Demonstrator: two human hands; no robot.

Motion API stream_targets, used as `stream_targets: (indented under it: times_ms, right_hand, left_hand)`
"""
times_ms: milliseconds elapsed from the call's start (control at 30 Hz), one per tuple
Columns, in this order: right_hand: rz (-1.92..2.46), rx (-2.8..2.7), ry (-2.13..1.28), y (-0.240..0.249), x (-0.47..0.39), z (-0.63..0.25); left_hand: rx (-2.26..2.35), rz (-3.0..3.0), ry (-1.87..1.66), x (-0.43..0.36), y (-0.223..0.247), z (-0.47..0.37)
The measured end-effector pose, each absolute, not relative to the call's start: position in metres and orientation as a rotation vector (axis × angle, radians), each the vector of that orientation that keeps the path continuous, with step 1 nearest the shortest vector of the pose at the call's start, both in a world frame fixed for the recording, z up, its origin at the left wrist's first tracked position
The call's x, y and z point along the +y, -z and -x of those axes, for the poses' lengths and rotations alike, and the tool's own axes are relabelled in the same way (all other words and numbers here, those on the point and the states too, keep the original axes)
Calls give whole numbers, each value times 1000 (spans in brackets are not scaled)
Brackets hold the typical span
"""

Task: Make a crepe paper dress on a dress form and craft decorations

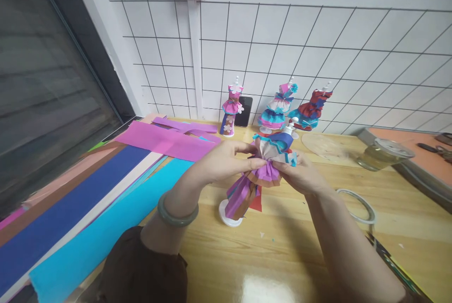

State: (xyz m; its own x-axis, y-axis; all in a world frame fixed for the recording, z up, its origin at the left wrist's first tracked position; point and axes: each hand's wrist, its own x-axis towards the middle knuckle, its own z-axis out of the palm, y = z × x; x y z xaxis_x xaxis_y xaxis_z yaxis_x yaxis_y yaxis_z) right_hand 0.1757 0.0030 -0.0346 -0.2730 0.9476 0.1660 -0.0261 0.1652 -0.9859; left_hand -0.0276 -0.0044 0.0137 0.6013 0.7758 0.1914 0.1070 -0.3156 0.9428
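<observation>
A small dress form in a crepe paper dress leans to the right, its round white base on the wooden table. The dress has a purple and brown skirt, a gathered purple waist and a white ruffle edged in blue. My left hand pinches the dress at its left side, thumb on the gathered purple paper. From the right, my right hand grips the waist, with most of its fingers hidden behind the dress. A red paper piece hangs behind the skirt.
Three dressed forms stand by the tiled wall, with a dark phone among them. Crepe paper strips cover the left side. A tape roll, a glass jar and an orange tray are on the right.
</observation>
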Motion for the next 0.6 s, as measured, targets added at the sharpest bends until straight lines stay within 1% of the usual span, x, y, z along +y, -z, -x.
stream_targets:
  times_ms: [300, 500, 600]
  right_hand:
    - [883, -1393, -1291, 34, 1, -167]
    - [906, -1369, -1151, 34, 5, -157]
    - [944, -1345, -1136, 35, 6, -157]
  left_hand:
    - [558, -1533, -757, 4, -6, 25]
    - [580, -1458, -901, 8, 0, 24]
    - [646, -1415, -983, 12, 3, 23]
